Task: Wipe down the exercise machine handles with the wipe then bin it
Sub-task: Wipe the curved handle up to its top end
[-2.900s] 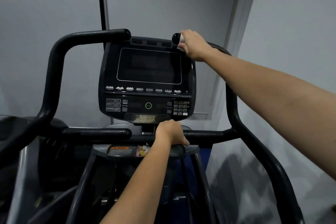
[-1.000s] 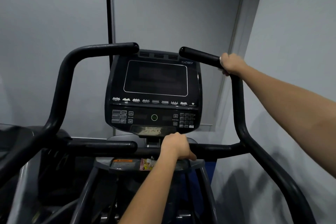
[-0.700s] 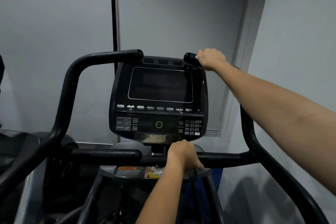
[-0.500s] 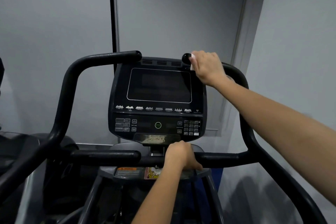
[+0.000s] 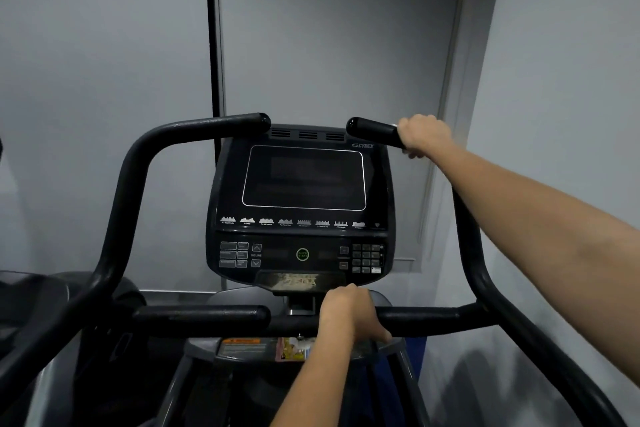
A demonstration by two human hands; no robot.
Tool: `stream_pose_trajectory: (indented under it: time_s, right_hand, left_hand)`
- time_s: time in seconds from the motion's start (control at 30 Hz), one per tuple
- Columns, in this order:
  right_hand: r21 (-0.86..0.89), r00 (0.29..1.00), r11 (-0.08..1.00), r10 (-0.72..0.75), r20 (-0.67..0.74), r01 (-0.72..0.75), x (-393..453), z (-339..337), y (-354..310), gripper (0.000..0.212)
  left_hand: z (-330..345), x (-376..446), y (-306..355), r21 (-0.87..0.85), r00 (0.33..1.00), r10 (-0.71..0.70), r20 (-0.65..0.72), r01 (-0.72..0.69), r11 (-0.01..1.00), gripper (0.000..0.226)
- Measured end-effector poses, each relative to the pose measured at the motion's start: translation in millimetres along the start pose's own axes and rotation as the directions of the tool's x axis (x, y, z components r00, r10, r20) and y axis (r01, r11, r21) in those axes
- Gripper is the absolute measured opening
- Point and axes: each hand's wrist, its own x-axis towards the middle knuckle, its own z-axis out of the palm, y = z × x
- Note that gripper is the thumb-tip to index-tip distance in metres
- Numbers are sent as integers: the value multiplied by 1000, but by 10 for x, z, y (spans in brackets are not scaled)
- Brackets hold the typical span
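My right hand (image 5: 423, 135) grips the black upper right handle (image 5: 372, 130) of the exercise machine, a little back from its tip. A white wipe (image 5: 393, 125) shows only as a small corner at my fingers, wrapped round the bar under my palm. My left hand (image 5: 348, 314) grips the lower crossbar (image 5: 415, 316) below the console (image 5: 301, 208). The upper left handle (image 5: 207, 125) stands free, with no hand on it.
The handle frame curves down on both sides, the right tube (image 5: 491, 295) passing under my right forearm. Grey walls stand close behind and to the right. Another dark machine (image 5: 41, 302) sits at the left. A warning label (image 5: 242, 347) lies under the crossbar.
My right hand has slid the wipe back from the tip of the upper right handle toward its bend, after sweeping to the tip. My left hand has stayed on the crossbar.
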Motion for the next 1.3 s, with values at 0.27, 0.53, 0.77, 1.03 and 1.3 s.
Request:
stream_pose_trajectory:
  time_s: [0.27,0.53,0.77,1.03,1.3]
  right_hand:
    - [-102,800,883,-460,-385,459,-137,351,-293,37]
    - [-113,810,878,-473,-347,464,-208,450,756,50]
    - [-95,840,896,-441,-315,434,-220,368,700,48]
    - [-160,737,788,-614,-282,595,-49,347,-529,41]
    - [-67,868,899,-436,-240,433,-241,255,600,36]
  left_hand:
    - [-71,-72,0,27,999,6,32,-7,1000,58]
    - [-47,-101,-17,2,999,6,-38,-6,1000,51]
    - [-6,-32,-16,7,999,25,-39,-25,1000,57]
    - [-38,-58,-3,34,1000,21,0,-21,999,61]
    - [-1,-95,-19,-3,998,13,-62,-13,1000,56]
